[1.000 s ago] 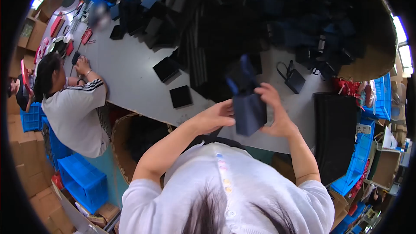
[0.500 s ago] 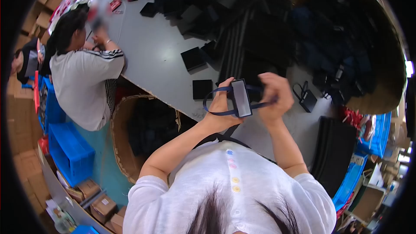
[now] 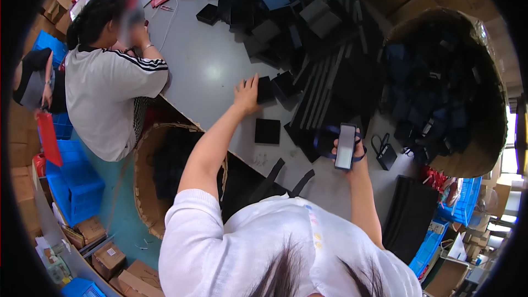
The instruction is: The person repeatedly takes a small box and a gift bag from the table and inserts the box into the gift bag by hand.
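Note:
In my right hand (image 3: 357,151) is a small narrow gift box (image 3: 345,147), dark outside with a pale grey inner face turned up. Its dark blue ribbon (image 3: 329,130) loops out at the sides, and my fingers close around the box from behind. My left hand (image 3: 246,94) is stretched out across the table, fingers extended at the left edge of a flat black box (image 3: 265,89); it seems to touch that edge. Nearer to me lies another black square box (image 3: 268,131). A small dark box with a ribbon loop (image 3: 386,157) rests right of my right hand.
Black boxes and lids (image 3: 264,33) are heaped at the back of the grey table (image 3: 212,85). Black strips (image 3: 330,88) lie mid-table. A large carton (image 3: 484,157) of dark boxes stands right, another carton (image 3: 144,187) by the table's left edge. A co-worker (image 3: 110,88) sits left.
My left hand has let go of the ribboned box and reached forward to a flat black box. My right hand now holds the ribboned box, lower and farther right. The view has shifted.

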A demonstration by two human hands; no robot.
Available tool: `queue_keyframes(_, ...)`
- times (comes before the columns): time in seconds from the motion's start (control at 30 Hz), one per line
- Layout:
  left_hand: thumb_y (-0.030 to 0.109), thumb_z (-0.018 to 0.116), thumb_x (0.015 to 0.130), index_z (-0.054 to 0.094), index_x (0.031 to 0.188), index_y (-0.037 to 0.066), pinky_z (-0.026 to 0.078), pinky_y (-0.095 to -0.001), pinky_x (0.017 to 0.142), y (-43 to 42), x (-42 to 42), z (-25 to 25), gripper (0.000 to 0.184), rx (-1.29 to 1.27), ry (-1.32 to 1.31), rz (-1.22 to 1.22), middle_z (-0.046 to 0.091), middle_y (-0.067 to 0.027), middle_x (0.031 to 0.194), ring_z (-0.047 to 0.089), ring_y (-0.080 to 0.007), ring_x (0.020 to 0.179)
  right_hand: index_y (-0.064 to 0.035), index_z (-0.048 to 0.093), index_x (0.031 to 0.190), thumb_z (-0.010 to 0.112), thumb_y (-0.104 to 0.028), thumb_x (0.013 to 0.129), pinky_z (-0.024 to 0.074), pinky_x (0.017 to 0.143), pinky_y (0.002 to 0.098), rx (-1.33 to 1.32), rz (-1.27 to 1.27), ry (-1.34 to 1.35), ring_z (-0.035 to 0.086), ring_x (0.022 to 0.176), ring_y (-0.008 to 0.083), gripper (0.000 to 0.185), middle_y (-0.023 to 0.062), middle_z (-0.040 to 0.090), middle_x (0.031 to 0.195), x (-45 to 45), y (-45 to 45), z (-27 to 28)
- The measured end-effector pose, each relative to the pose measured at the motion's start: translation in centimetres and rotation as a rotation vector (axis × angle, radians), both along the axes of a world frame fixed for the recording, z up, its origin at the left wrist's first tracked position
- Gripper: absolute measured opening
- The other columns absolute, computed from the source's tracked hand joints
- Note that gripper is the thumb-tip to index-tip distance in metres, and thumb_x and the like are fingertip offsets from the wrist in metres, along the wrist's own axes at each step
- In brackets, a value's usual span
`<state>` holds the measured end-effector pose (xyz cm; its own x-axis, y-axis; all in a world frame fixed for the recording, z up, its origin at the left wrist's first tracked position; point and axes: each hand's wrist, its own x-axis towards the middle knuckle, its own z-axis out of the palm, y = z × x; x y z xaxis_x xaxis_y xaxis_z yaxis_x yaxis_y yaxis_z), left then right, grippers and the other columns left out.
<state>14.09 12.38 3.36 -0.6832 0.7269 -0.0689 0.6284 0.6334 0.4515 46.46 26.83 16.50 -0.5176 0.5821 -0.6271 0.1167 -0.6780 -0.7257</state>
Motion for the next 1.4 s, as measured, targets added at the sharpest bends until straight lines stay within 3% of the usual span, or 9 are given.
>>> queue_keyframes(0.2,0.008,0.07,0.067,0.027,0.144,0.011,0.023,-0.062,0.107,-5.5,-4.1,0.2,0.089,-0.395,0.181,-0.464,0.019,-0.0156,0.151,0.023,-0.0462,0.134,-0.0144,0.057,0.106,0.045,-0.064,0.088,0.0485,0.05,0.0309,0.015,-0.026,-0.016,0.059,0.063,0.0199,0.054,0.0052,0.062,0.083,0.9,-0.2,1.2)
queue_keyframes(0.27,0.014,0.07,0.069,0.024,0.145,0.01,0.023,-0.0609,0.107,-5.7,-3.6,-3.0,0.089,0.168,0.078,0.177,0.018,-0.0185,0.151,0.021,-0.046,0.135,-0.0138,0.057,0.107,0.046,-0.063,0.088,0.0485,0.049,0.0297,0.063,-0.069,-0.052,0.061,0.065,0.0196,0.053,0.0054,0.062,0.082,0.3,-0.1,0.7)
queue_keyframes(0.33,0.048,0.065,0.075,0.006,0.149,0.005,0.017,-0.0616,0.108,-3.0,0.5,-0.4,0.104,0.009,-0.303,0.67,0.007,-0.019,0.154,0.012,-0.0445,0.139,-0.0133,0.057,0.107,0.049,-0.06,0.089,0.0498,0.052,0.0304,0.057,-0.053,0.011,0.062,0.068,0.0195,0.051,0.0058,0.062,0.083,-0.5,-0.3,0.2)
queue_keyframes(0.4,0.062,0.067,0.069,0.008,0.149,0.005,0.018,-0.0627,0.106,-1.1,2.3,-1.5,0.114,-0.057,-0.299,0.695,0.007,-0.0176,0.154,0.013,-0.0432,0.139,-0.0124,0.058,0.105,0.054,-0.058,0.088,0.0518,0.058,0.032,0.06,-0.027,-0.05,0.062,0.069,0.0193,0.049,0.0056,0.062,0.083,-2.4,-1.2,1.5)
queue_keyframes(0.6,0.032,0.08,0.059,0.01,0.149,0.017,0.032,-0.0518,0.102,-3.9,1.8,-1.8,0.115,-0.058,-0.047,0.649,0.034,-0.0219,0.136,0.034,-0.0394,0.126,-0.006,0.053,0.126,0.058,-0.041,0.092,0.046,0.089,0.0287,0.345,0.015,-0.127,0.056,0.103,0.0147,0.05,0.0037,0.059,0.113,-2.2,-0.6,1.6)
queue_keyframes(0.8,0.012,0.071,0.051,0.031,0.142,0.008,0.038,-0.0425,0.102,-4.9,8.4,15.1,0.099,0.529,-0.222,-0.098,0.037,-0.0192,0.13,0.038,-0.038,0.118,-0.004,0.062,0.101,0.063,-0.034,0.09,0.0408,0.07,0.0228,0.453,0.059,-0.204,0.049,0.079,0.0091,0.032,0.0,0.057,0.086,-1.3,-0.4,2.0)
queue_keyframes(0.93,0.008,0.071,0.052,0.033,0.143,0.011,0.038,-0.0392,0.101,-4.0,12.6,19.3,0.098,0.366,-0.385,-0.52,0.035,-0.0167,0.131,0.04,-0.036,0.12,-0.0035,0.062,0.1,0.064,-0.033,0.09,0.0427,0.067,0.023,0.414,0.104,-0.11,0.051,0.076,0.0094,0.031,0.0018,0.058,0.083,-2.1,-0.8,2.8)
queue_keyframes(1.3,0.01,0.072,0.053,0.029,0.145,0.01,0.04,-0.0426,0.1,-3.0,15.3,18.5,0.101,-0.009,-0.372,-0.715,0.033,-0.0164,0.136,0.038,-0.0363,0.12,-0.0061,0.059,0.1,0.064,-0.03,0.09,0.0447,0.07,0.0246,0.511,0.244,-0.103,0.053,0.077,0.0098,0.026,0.0024,0.058,0.083,0.5,-1.8,1.2)
queue_keyframes(1.4,0.03,0.069,0.077,0.024,0.147,0.008,0.019,-0.0397,0.113,-2.1,16.3,14.8,0.087,0.692,-0.677,-0.454,0.025,-0.016,0.146,0.023,-0.0294,0.138,-0.0049,0.056,0.1,0.065,-0.029,0.088,0.047,0.073,0.03,0.698,0.228,-0.172,0.057,0.078,0.0151,0.028,0.0082,0.061,0.083,0.7,-3.1,0.2)
